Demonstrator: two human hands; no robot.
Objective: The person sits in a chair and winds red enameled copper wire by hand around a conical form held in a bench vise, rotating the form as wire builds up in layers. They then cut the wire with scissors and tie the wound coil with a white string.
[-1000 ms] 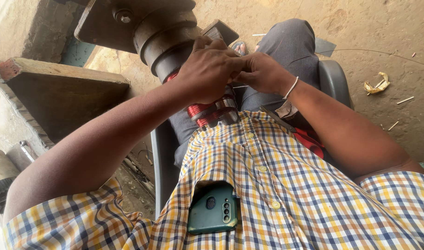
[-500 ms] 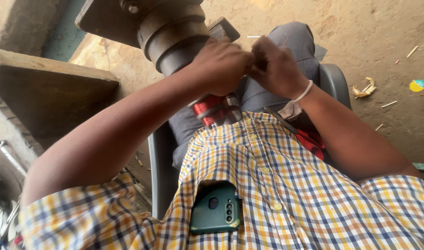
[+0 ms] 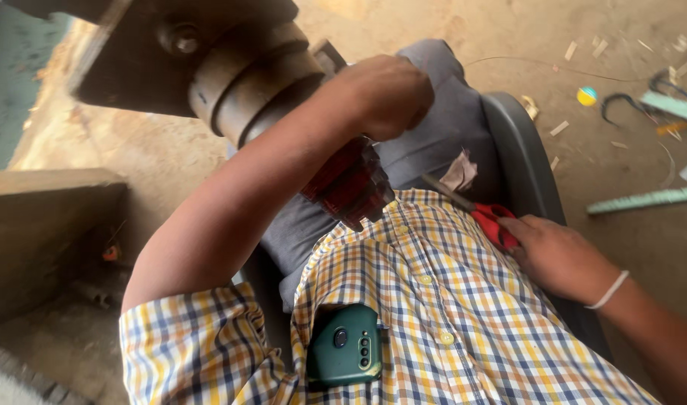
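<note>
My left hand [image 3: 385, 94] is closed as a fist around the top of a dark red wound coil [image 3: 349, 184] that hangs from it over my lap, next to a heavy dark metal cylinder [image 3: 246, 79]. My right hand [image 3: 557, 255] rests low at my right side and grips red-handled scissors [image 3: 482, 214], whose blades point up-left across my checked shirt [image 3: 448, 322]. The two hands are well apart. I sit in a grey plastic chair [image 3: 520, 161].
A green phone [image 3: 346, 346] sits in my shirt pocket. A concrete block [image 3: 47, 232] stands at the left. On the sandy ground at the right lie wood chips, a pale green strip [image 3: 647, 199], a small round object [image 3: 586, 95] and dark wire.
My hands, joined at the coil before, have separated. The right hand has dropped to my right side and now holds the red-handled scissors. The left hand stays on the coil.
</note>
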